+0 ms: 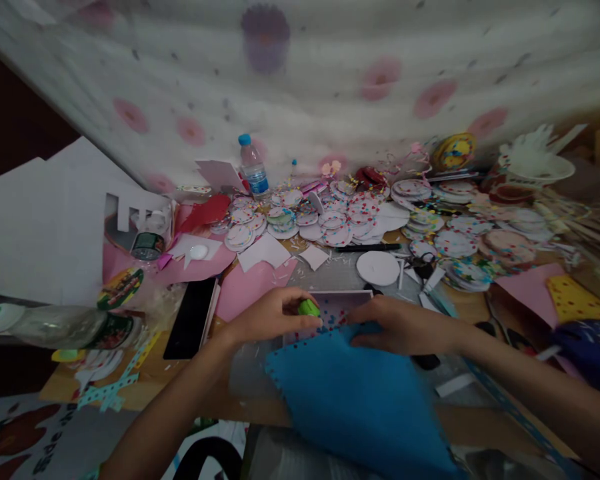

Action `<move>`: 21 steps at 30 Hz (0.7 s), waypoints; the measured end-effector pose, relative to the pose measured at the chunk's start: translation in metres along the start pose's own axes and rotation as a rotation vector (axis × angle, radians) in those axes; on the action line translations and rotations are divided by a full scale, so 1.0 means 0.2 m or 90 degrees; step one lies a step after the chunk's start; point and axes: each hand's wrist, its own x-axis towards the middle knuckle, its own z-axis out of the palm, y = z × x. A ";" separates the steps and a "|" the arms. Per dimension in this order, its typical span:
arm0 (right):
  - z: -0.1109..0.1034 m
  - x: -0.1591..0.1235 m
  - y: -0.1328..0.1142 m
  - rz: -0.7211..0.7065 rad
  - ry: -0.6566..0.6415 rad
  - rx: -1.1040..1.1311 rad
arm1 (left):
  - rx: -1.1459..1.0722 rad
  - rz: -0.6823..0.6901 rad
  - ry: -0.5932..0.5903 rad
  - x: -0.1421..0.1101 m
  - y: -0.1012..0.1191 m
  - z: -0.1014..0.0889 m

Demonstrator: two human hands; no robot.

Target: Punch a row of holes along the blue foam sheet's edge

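Note:
My left hand (267,315) is closed round a small green punch (309,308) at the far edge of a blue sheet of paper (360,400). That edge shows a row of small punched holes. My right hand (403,327) lies on the blue sheet's upper right part, fingers curled and pressing it down. Under the punch sits a shallow tray (337,308) speckled with small coloured dots.
Many confetti-patterned round discs (340,223) cover the back of the table, with a water bottle (253,168) behind them. A black phone (191,327) lies left, pink paper (253,285) beside it. Scissors (423,265) and a white disc (377,268) lie beyond the tray.

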 end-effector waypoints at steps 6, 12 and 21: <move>0.06 -0.07 0.02 0.036 0.022 0.055 | -0.124 -0.031 0.092 -0.01 -0.03 0.03; 0.20 -0.12 0.03 0.067 0.210 0.051 | -0.250 -0.007 0.109 -0.11 -0.08 0.08; 0.32 -0.14 -0.01 0.032 0.310 0.076 | -0.447 0.011 0.186 -0.23 -0.11 0.16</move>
